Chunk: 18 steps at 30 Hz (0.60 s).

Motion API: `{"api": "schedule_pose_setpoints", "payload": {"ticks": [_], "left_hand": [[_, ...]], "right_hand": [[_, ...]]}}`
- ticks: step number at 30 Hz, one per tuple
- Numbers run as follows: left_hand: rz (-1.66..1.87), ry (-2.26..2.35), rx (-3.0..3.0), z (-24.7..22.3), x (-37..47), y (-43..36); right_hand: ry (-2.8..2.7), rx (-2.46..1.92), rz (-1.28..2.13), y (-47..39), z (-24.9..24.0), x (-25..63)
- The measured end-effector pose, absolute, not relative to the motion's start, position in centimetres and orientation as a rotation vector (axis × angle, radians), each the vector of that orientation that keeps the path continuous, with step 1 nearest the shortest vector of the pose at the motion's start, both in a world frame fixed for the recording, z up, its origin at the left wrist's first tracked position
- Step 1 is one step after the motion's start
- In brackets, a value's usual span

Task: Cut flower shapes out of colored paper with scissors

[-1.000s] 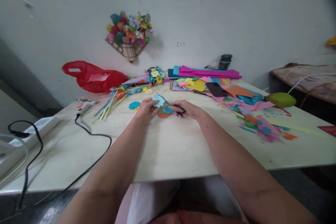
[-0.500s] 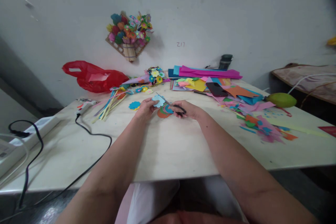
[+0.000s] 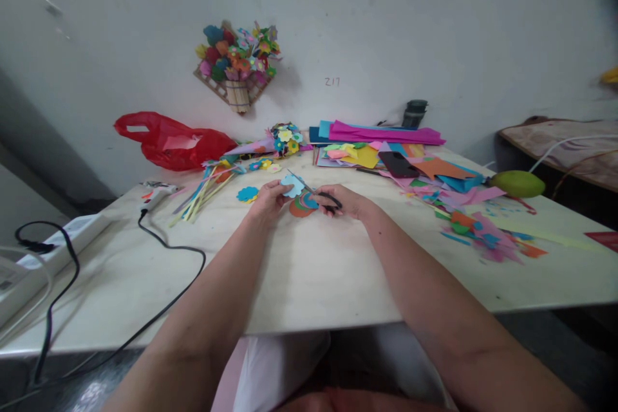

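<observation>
Between the closed thumb and fingers of my left hand (image 3: pixel 271 198) is a light blue paper flower (image 3: pixel 291 186) with a scalloped edge. My right hand (image 3: pixel 345 201) is wrapped round the black handles of a pair of scissors (image 3: pixel 331 202). Their blades point up and left, at the flower's right edge; whether they are cutting into it I cannot tell. Just below, orange and blue paper circles (image 3: pixel 302 210) lie overlapped on the table. Left of my left hand rests a blue paper flower (image 3: pixel 247 194), with a bit of yellow paper under it.
A red plastic bag (image 3: pixel 178 145) and paper strips (image 3: pixel 205 190) lie at the left. Coloured paper sheets (image 3: pixel 367 156), a phone (image 3: pixel 398 165), paper scraps (image 3: pixel 483 232) and a green mango-like fruit (image 3: pixel 517 184) lie to the right. A power strip (image 3: pixel 72 244) with a black cord (image 3: pixel 168 246) runs along the left.
Hardly anything differs. The light blue paper flower is turned or tilted very slightly in my left hand; both arms stay in place.
</observation>
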<state>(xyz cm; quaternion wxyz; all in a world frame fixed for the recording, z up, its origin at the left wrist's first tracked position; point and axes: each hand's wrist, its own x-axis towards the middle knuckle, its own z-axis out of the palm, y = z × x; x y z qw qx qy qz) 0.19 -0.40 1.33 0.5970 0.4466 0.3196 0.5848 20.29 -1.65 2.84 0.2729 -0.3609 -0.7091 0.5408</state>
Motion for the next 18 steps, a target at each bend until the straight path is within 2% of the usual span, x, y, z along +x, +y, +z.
{"api": "schedule_pose_setpoints", "payload": {"ticks": [18], "left_hand": [[1.335, 0.724, 1.045, 1.48, 0.38, -0.62]], "right_hand": [[-1.897, -0.968, 1.426, -1.82, 2.96, 20.17]]}}
